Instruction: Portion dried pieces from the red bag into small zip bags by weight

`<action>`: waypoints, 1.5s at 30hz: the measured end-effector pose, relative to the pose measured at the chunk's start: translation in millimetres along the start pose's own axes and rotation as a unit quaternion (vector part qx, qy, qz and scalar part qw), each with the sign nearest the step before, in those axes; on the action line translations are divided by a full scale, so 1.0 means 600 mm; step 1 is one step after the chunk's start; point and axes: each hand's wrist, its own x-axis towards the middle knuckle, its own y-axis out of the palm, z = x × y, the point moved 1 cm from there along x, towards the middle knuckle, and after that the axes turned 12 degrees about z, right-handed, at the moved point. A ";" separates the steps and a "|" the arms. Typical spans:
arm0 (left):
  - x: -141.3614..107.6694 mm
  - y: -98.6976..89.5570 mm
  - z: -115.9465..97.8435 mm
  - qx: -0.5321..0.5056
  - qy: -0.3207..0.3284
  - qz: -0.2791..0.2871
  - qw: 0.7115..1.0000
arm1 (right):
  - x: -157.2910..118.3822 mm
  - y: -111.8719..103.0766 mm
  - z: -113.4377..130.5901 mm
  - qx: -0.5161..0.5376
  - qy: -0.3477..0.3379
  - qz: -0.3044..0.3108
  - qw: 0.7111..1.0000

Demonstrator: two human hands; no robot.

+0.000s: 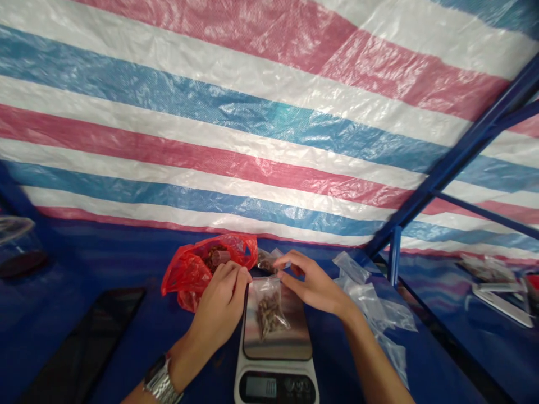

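A small clear zip bag [272, 315] with brownish dried pieces inside hangs or rests over the steel pan of a white digital scale [295, 342]. My left hand [225, 294] is closed in a pinch at the bag's upper left corner. At its upper right corner, the thumb and forefinger of my right hand [310, 283] come together on the bag's top edge. The scale's display [261, 387] seems to read 0.0. Just behind my left hand, an open red plastic bag [187, 269] holds brown pieces and a small clear pinkish cup [221, 257].
Another small filled bag [266, 261] lies behind the scale. Several flat clear bags [370, 303] are spread to the right. A clear tub [17, 247] stands far left. A blue metal frame [446, 163] crosses the right side before a striped tarp [252, 140].
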 end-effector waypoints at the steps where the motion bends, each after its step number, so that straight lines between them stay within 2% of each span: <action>1: 0.001 0.000 0.001 0.000 0.001 -0.007 1.000 | 0.001 -0.002 -0.004 -0.016 -0.004 -0.025 1.000; 5: 0.001 0.000 0.005 0.000 0.012 -0.032 0.999 | 0.004 -0.009 -0.020 -0.099 -0.003 -0.085 0.991; 12: 0.000 0.000 0.009 -0.009 0.011 -0.045 0.999 | 0.007 -0.006 -0.030 -0.125 0.001 -0.093 0.988; 18: 0.000 0.001 0.010 0.000 0.016 -0.018 1.000 | 0.011 0.004 -0.032 -0.138 0.003 -0.074 0.988; 28: 0.004 -0.008 0.009 0.009 0.015 -0.029 0.999 | 0.015 0.020 -0.011 -0.154 0.005 -0.034 0.987; 32: 0.003 -0.007 0.008 0.012 0.015 -0.028 0.999 | 0.015 0.025 -0.010 -0.141 -0.019 -0.020 0.990; 39: 0.000 -0.001 0.001 0.028 0.009 -0.012 0.999 | 0.012 0.031 -0.011 -0.120 -0.022 -0.001 0.993; 45: -0.010 0.009 -0.011 0.092 -0.022 -0.026 0.995 | 0.015 0.033 -0.009 -0.055 -0.047 -0.004 0.997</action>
